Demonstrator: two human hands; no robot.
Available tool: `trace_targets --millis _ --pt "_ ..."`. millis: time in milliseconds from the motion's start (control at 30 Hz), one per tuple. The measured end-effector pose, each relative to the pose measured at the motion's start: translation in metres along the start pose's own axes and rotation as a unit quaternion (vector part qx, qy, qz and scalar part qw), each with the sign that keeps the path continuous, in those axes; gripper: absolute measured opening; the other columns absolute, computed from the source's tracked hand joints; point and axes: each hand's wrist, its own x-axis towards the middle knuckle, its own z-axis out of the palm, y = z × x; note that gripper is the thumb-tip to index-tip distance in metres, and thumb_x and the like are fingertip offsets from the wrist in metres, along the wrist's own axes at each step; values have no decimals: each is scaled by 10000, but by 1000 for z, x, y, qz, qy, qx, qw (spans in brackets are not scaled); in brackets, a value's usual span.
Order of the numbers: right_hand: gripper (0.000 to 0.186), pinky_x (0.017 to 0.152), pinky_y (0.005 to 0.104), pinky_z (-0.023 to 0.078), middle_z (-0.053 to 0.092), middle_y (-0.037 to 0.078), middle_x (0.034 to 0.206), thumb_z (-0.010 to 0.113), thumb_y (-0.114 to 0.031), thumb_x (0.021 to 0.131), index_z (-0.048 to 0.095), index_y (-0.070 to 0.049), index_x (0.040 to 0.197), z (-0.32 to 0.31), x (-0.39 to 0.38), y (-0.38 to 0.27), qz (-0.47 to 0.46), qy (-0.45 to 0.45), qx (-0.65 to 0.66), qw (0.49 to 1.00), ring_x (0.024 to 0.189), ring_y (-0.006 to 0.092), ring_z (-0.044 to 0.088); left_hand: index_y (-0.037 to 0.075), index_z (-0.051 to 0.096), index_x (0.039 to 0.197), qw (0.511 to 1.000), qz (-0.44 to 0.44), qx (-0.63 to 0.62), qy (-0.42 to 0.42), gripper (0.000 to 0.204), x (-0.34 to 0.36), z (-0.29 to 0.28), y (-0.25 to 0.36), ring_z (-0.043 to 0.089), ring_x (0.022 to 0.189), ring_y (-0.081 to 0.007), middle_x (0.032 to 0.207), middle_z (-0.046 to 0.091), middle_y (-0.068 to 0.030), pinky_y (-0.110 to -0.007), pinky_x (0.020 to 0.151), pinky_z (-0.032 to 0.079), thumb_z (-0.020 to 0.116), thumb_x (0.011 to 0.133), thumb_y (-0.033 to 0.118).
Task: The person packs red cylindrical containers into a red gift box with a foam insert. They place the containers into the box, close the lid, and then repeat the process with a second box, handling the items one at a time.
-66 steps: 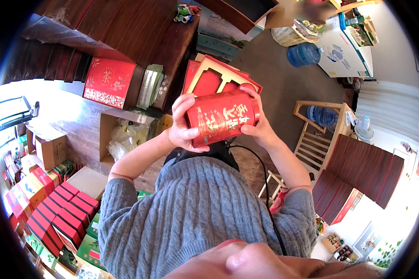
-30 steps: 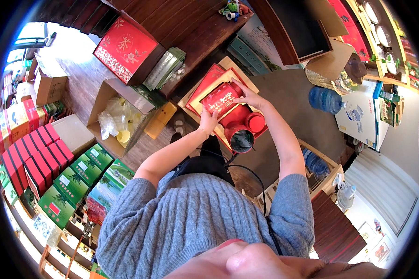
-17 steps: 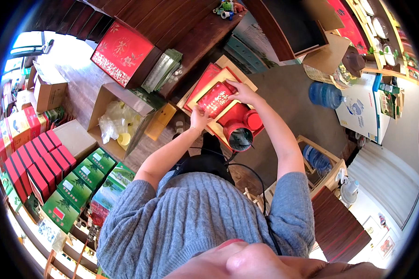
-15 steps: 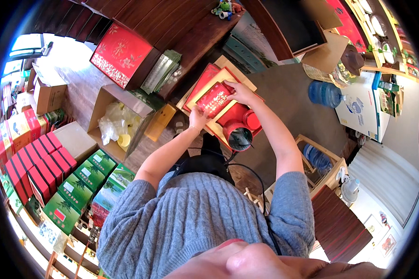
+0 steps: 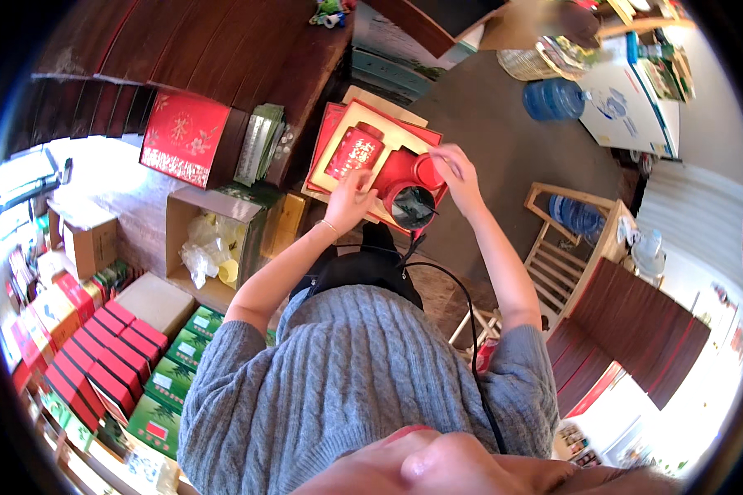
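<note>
The open gift box (image 5: 371, 161), red outside with a tan insert, lay on the floor ahead of the seated person, its long axis running from upper left to lower right in the head view. In its upper-left well lay a red tea canister (image 5: 354, 151) on its side, its own long axis roughly across the box. The left hand (image 5: 351, 198) sat just below that canister, fingers spread and loose, touching or almost touching its lower edge; the grip there was open, closed on nothing. That hand was clearly the nearer one to the canister.

The right hand (image 5: 456, 169) was over the lower-right part of the box, fingers pinched toward a small red lid (image 5: 425, 171); whether the grip actually closed on it I could not tell. Just beside it, toward the person, stood an open round tin (image 5: 410, 205) with a dark inside, contents not readable.

To the left, a brown carton (image 5: 210, 243) held crumpled clear bags and something yellow. A closed red box (image 5: 184, 139) leaned against the dark wooden surface (image 5: 223, 58) above it. Rows of red and green boxes (image 5: 132, 363) were stacked at lower left. Blue water bottles (image 5: 556, 99) lay well apart at upper right.
</note>
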Motion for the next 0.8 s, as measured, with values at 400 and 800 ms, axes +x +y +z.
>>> trace_targets --millis 400,800 --pt "120 939 389 376 512 122 1122 700 -138 775 652 -31 799 62 -115 50 38 246 -129 960 1112 299 435 19 666 815 961 224 98 -131 165 31 56 -4 490 1097 -300 1122 569 -131 -389 934 401 700 769 173" --pt "183 788 401 397 525 93 858 736 -169 683 653 -7 663 77 -101 29 7 298 -343 891 920 284 489 9 606 910 955 241 166 -47 224 20 65 4 502 1049 -344 1037 567 -141 -428 894 418 672 768 169"
